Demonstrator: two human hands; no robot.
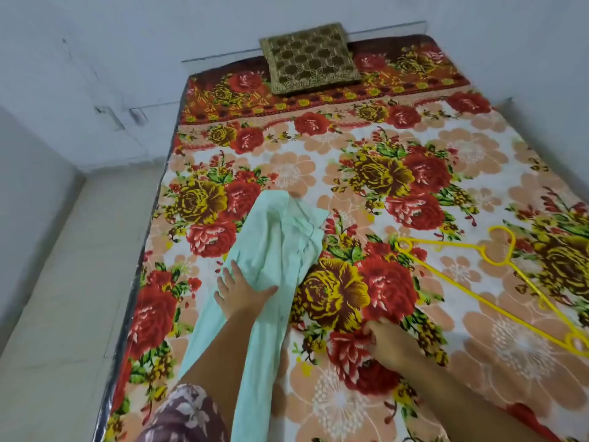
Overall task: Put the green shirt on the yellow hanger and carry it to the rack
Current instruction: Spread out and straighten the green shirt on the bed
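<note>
The yellow hanger (446, 244) is cut off at the right edge. The left hand (242, 295) lies spread on the bunched green shirt (280, 244) on the bed (478, 161). The right hand (389, 346) has curled fingers that hide any grip.

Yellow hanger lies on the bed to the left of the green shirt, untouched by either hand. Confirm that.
Wrong on one count: the yellow hanger lies to the right of the green shirt, not the left. The rest stands: it lies on the bed, and neither the left hand nor the right hand touches it. The head view shows this.
</note>
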